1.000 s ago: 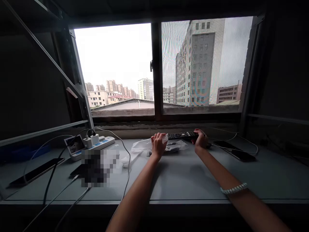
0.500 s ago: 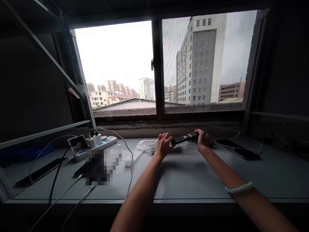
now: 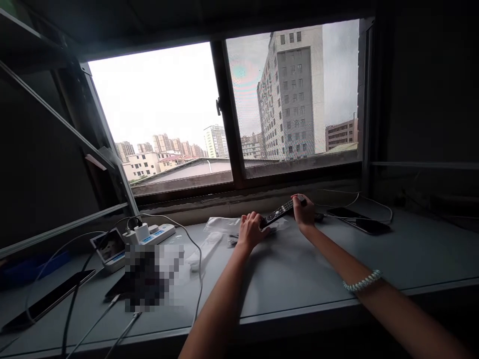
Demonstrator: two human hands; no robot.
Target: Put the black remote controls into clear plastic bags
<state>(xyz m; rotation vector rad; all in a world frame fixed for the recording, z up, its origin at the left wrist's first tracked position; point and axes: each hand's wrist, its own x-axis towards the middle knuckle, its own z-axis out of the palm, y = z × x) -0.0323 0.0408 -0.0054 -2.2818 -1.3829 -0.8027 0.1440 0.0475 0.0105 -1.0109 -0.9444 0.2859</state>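
A black remote control (image 3: 280, 213) with rows of small buttons is held tilted above the desk, its right end higher. My right hand (image 3: 304, 214) is closed around the upper right end. At the lower left end my left hand (image 3: 250, 230) has its fingers curled, with the thumb against the remote; the exact contact is partly hidden. Behind and beside my left hand lie clear plastic bags (image 3: 223, 225), crumpled on the desk. A dark object lies beneath the hands, mostly covered.
A white power strip (image 3: 159, 234) with chargers stands left on the grey desk (image 3: 299, 279). Cables run over the front edge. Dark phones lie at the right (image 3: 359, 220) and far left (image 3: 48, 299). A small screen (image 3: 108, 246) leans by the strip; a blurred patch covers something nearby.
The view has tilted and shifted, so the desk slopes. The remote is tipped more steeply, its right end raised. Both hands stay at its ends.
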